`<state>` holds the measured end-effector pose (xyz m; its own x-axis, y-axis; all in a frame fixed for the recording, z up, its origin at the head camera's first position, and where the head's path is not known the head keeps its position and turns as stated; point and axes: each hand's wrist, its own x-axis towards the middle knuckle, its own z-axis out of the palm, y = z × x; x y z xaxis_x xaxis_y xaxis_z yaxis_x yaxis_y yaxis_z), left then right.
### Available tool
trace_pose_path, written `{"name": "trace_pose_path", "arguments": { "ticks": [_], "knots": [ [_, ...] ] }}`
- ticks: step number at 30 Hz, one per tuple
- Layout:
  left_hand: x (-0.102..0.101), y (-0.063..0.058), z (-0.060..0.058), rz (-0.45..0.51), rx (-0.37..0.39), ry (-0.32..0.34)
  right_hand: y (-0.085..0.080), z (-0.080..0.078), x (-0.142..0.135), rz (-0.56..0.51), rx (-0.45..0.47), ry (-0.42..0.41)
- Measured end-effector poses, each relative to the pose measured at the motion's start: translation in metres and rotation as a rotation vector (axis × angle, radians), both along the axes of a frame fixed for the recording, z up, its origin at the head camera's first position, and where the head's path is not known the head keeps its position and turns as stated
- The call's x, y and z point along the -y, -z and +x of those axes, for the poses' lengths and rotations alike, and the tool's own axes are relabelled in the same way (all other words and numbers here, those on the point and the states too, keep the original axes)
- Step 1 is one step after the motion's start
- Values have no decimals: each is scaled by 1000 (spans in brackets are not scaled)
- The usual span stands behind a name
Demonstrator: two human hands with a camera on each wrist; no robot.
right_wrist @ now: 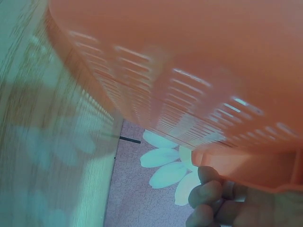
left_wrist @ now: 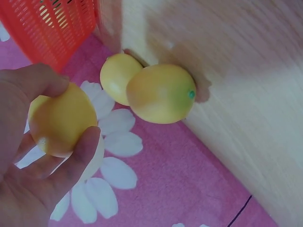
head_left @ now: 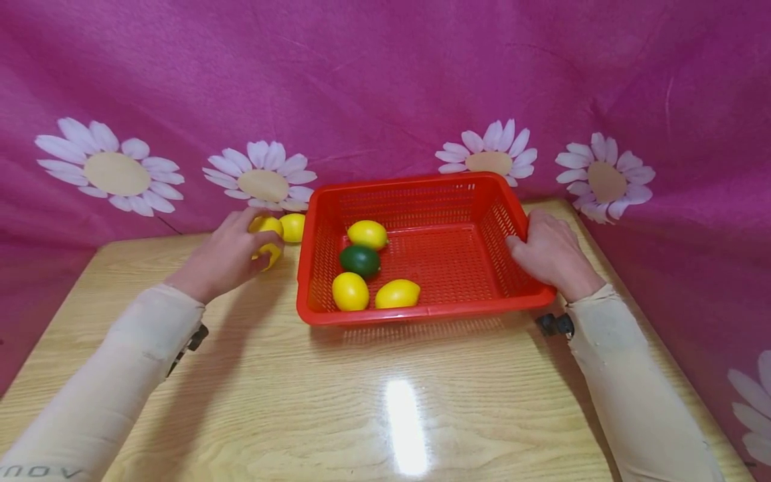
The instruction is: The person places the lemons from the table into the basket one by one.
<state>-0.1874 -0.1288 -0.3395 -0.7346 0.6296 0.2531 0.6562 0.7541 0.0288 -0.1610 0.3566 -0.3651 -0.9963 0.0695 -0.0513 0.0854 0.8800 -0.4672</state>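
My left hand point(head_left: 231, 251) grips a yellow lemon point(left_wrist: 64, 120) between thumb and fingers, left of the red basket. Two more lemons lie close together on the tabletop by the cloth: the nearer lemon point(left_wrist: 161, 93) has a green tip and overlaps the farther lemon point(left_wrist: 116, 75). My right hand point(head_left: 549, 253) holds the rim at the right end of the red plastic basket point(head_left: 421, 312), its fingers curled under the edge. Along the basket's left side sit three lemons, one of them the back lemon point(head_left: 367, 234), and a dark green lime-like fruit point(head_left: 360, 260).
A wooden table point(head_left: 289, 402) carries everything, with a glare spot near its front. Pink cloth point(head_left: 373, 80) printed with white daisies hangs behind and at the right side. Small dark wrist cameras hang under both sleeves.
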Motion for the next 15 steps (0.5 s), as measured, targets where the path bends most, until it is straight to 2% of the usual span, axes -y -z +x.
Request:
{"name": "trace_pose_path", "arguments": {
  "ticks": [8,15],
  "knots": [
    [0,-11,1,6,-40,-18,1,-1,-1,20,-34,-14],
    [-4,-20,-1,11,-70,1,2,-1,-1,22,-28,-14]
  ]
}}
